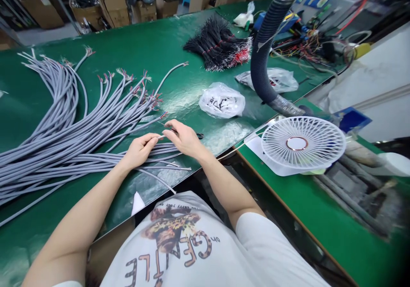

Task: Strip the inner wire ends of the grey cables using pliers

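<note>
Left hand [139, 150]: fingers closed, pinching cable end [161, 137]. Right hand [184, 139]: fingers narrowed onto same end from opposite side. Cable end: between both hands, over near part of green table [134, 52]. Grey cable bundle [64, 142]: fanned across table, running under left hand. Dark tool [199, 136]: just beyond right hand, partly hidden. Plastic bag [221, 100], white fan [303, 144]: further right, apart.

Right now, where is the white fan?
In the head view, the white fan lies on the right, just below the grey ribbed hose and to the right of the right hand.
</note>
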Demonstrator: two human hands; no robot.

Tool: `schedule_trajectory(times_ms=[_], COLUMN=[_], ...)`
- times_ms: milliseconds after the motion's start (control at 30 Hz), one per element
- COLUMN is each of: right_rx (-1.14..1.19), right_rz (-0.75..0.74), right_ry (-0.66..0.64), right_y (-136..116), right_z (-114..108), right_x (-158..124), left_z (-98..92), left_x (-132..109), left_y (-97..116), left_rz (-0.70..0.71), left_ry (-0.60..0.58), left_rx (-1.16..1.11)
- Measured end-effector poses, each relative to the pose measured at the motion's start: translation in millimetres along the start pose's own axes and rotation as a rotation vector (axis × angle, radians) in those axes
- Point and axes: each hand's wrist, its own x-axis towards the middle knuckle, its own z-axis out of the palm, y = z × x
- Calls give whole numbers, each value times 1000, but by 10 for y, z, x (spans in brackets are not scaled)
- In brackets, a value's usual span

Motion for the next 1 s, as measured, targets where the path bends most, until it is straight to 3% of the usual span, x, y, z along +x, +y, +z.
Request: schedule_trajectory(times_ms=[133, 300, 533, 1000], right_rx=[-43, -86, -135, -96], right_rz=[-25, 12, 116, 161], right_ry=[18, 19, -11, 25], right_y=[6, -50, -93, -60], right_z=[-63, 9, 111, 131], right_x=[-139, -257, -276, -287], left_z=[-12, -29, -15, 45], left_x=[38, 58, 49, 54], left_y=[-18, -13, -40, -39], left_rz=[-66, -150, -93, -65], left_ry=[8, 34, 119, 236], left_rx=[-129, -308, -213, -171])
